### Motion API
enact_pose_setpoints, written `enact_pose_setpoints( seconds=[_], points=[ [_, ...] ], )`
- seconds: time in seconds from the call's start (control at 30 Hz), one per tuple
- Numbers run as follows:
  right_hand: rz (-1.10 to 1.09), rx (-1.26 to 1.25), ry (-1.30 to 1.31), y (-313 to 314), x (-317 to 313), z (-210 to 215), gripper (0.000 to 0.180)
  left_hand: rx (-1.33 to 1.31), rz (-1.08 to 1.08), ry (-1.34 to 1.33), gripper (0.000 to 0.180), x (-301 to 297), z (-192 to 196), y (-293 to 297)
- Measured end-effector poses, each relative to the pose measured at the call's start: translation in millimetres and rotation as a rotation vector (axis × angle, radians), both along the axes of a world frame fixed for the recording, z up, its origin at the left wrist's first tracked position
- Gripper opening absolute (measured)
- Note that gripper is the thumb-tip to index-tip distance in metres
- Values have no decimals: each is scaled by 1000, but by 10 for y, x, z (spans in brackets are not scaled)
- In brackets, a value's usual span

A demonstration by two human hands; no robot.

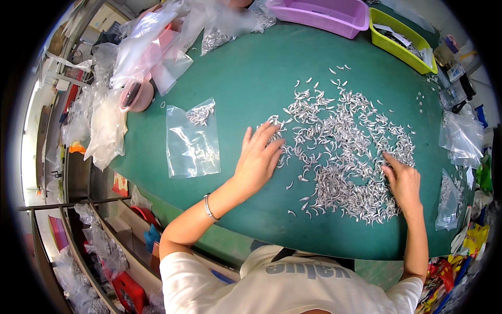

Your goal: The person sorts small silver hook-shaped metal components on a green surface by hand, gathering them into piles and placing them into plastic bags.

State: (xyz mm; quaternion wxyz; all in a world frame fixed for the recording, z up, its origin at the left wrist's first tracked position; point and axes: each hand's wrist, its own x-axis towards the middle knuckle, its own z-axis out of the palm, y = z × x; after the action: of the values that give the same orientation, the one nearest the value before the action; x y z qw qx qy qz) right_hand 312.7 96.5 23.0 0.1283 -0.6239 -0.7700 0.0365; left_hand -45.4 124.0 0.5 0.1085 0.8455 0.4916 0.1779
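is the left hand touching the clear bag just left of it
Apart: the head view shows green tabletop between the left hand and the clear bag.

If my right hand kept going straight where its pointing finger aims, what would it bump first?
Probably more little silver pieces. The right hand aims up and left over the table, and pieces lie right by its fingertip. Whether it already touches them is hard to tell.

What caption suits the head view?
Left hand and right hand at silvery pieces on green table; clear bag at left.
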Motion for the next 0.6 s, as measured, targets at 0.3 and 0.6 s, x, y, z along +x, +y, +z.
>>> enact_pose_setpoints(
  seconds=[0.3,0.6],
  points=[
    [-202,-71,113,-33,-78,202,20,-73,-272,-129,44,303,65,-189],
    [-41,-883,1459,-427,-722,278,20,-1716,-2,-1292,39,675,305,-690]
  ],
)
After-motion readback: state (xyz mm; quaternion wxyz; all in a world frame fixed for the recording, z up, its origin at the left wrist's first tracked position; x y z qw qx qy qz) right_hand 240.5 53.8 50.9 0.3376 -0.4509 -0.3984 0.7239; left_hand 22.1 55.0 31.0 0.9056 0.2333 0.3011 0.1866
